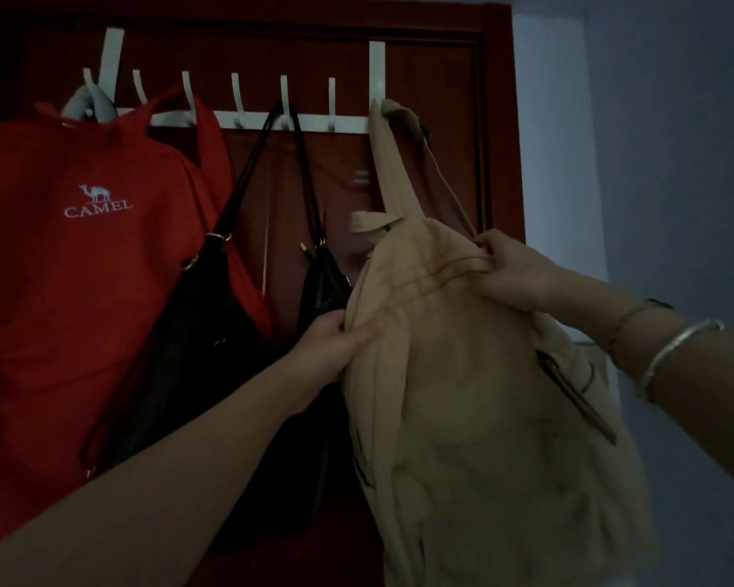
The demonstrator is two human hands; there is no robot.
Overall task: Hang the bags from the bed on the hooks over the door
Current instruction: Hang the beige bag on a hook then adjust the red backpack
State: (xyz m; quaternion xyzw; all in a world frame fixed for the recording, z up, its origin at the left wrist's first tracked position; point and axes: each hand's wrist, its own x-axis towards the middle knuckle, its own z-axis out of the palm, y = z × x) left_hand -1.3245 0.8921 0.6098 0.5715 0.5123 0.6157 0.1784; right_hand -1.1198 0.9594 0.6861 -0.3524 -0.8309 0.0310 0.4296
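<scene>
A white over-door hook rack (255, 119) spans the top of a dark red door (433, 78). A red bag (68, 264) marked CAMEL hangs at the left. A black handbag (212, 332) hangs by its straps from a middle hook. A beige bag (475, 396) hangs at the right, its strap looped over the rightmost hook (376, 104). My left hand (335, 345) pinches the beige bag's left edge. My right hand (513, 269) grips its upper right edge.
A grey item (86, 104) sits on the leftmost hooks behind the red bag. Several hooks between the bags are bare. A pale wall (653, 163) lies right of the door frame. My right wrist wears bracelets.
</scene>
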